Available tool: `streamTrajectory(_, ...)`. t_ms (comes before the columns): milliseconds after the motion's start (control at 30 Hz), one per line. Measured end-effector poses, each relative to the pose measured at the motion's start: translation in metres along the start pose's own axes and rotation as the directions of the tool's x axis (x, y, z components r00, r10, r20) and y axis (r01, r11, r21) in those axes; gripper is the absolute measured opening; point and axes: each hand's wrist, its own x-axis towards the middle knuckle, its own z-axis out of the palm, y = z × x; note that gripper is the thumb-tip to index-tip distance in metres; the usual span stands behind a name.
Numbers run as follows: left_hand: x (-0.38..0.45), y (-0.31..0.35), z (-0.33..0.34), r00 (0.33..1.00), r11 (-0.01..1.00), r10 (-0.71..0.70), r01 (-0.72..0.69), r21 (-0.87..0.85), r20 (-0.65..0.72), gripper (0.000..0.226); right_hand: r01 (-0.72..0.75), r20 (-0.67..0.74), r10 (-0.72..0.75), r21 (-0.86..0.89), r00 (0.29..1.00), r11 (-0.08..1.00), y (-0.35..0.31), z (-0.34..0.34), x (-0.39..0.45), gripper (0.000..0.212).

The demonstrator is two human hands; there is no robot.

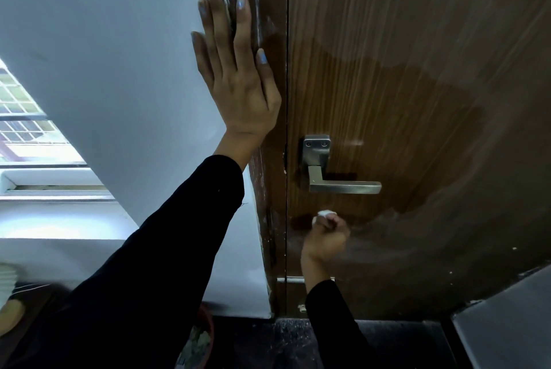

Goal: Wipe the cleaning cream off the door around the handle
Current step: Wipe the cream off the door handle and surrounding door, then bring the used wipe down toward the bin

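Observation:
A brown wood-grain door (417, 85) fills the right side, with a square steel lever handle (343, 186) pointing right. A darker, shinier patch surrounds the handle; a hazy whitish film of cream (447, 249) lies beyond it, below and to the right. My right hand (325, 240) is closed on a small white wad of cloth (326, 213), pressed to the door just below the handle. My left hand (235, 70) lies flat with fingers spread across the white wall and the door frame (262, 25), up and left of the handle.
A white wall (104, 40) stands left of the frame, with a window (26, 130) at far left. A dark speckled floor (298, 339) runs below the door. A grey panel (507, 324) sits at the lower right. A reddish pot (199, 339) stands near the floor.

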Motion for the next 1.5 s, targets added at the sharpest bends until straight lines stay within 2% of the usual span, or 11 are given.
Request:
streamTrajectory(167, 0.000, 0.000, -0.002, 1.000, 1.000, 0.003, -0.003, 0.005, 0.017, 0.044, 0.230, 0.307, -0.180, -0.138, 0.935, 0.963, -0.016, 0.011, -0.038, 0.010)
streamTrajectory(333, 0.001, -0.001, -0.001, 1.000, 1.000, 0.008, -0.008, 0.028, 0.024, 0.046, 0.411, 0.274, -0.389, -0.026, 0.879, 0.911, -0.041, 0.012, -0.038, 0.012)
streamTrajectory(433, 0.000, -0.003, 0.000, 1.000, 0.999, 0.008, -0.009, 0.034, 0.022, 0.047, 0.581, 0.348, -0.540, -0.019, 0.767, 0.813, -0.042, 0.013, -0.041, 0.016)
streamTrajectory(533, -0.001, -0.005, 0.002, 1.000, 0.999, 0.026, -0.027, 0.033, 0.010, 0.046, 0.793, 0.553, -0.638, -0.072, 0.536, 0.605, -0.020, 0.005, -0.038, 0.024)
streamTrajectory(700, -0.004, -0.009, 0.002, 0.997, 0.999, 0.051, -0.051, 0.002, 0.064, 0.046, 0.924, 0.844, -0.436, -0.166, 0.314, 0.344, 0.013, -0.011, -0.016, 0.024)
streamTrajectory(833, -0.012, -0.020, -0.003, 0.984, 0.995, 0.096, -0.098, 0.004, 0.150, 0.049, 0.940, 0.937, -0.140, -0.298, 0.321, 0.163, 0.032, -0.026, 0.006, 0.024)
streamTrajectory(1000, -0.069, -0.045, -0.032, 0.914, 0.989, 0.151, -0.138, -0.061, 0.377, 0.056, 0.788, 0.829, 0.056, -0.549, 0.557, 0.279, 0.057, -0.056, 0.015, 0.025)
streamTrajectory(1133, -0.184, -0.076, -0.101, 0.708, 0.981, 0.105, 0.041, -0.189, 0.698, 0.058, 0.689, 0.764, 0.187, -0.640, 0.617, 0.341, 0.091, -0.061, -0.021, 0.024)
streamTrajectory(1233, -0.289, -0.099, -0.182, 0.441, 0.911, -0.251, 0.408, 0.057, 0.862, 0.052, 0.588, 0.723, 0.309, -0.686, 0.618, 0.428, 0.126, -0.057, -0.061, 0.021)
streamTrajectory(1367, -0.389, -0.119, -0.283, -0.088, 0.425, -0.765, 0.676, 0.602, 0.638, 0.033, 0.492, 0.735, 0.428, -0.673, 0.525, 0.552, 0.184, -0.050, -0.127, 0.033)
streamTrajectory(1500, -0.447, -0.136, -0.338, -0.350, 0.016, -0.877, 0.663, 0.748, 0.330, 0.025, 0.584, 0.840, 0.411, -0.542, 0.354, 0.605, 0.242, -0.039, -0.180, 0.040)
